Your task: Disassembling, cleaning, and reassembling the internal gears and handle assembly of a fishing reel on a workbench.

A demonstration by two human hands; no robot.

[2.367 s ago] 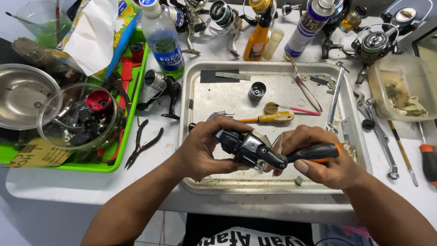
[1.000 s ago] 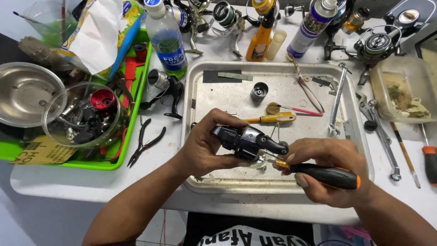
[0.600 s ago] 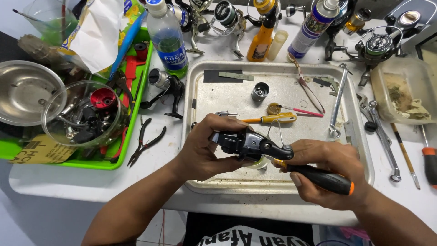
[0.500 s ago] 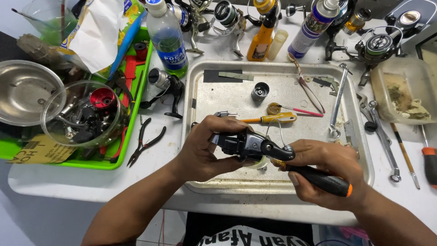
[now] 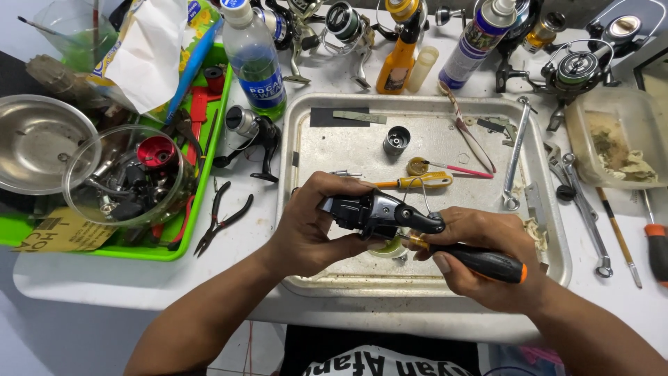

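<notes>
Working on a reel body over the metal tray.
My left hand grips the black fishing reel body above the tray's near edge; my right hand holds a black-handled screwdriver, tip at the reel.

The white surface carries a shallow metal tray at its middle and a green plastic tray at one side. Black-handled pliers and long steel wrenches lie directly on it.

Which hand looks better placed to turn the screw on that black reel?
Probably the right hand: it grips the black-handled screwdriver, tip against the black reel body. The left hand is busy holding the reel.
</notes>
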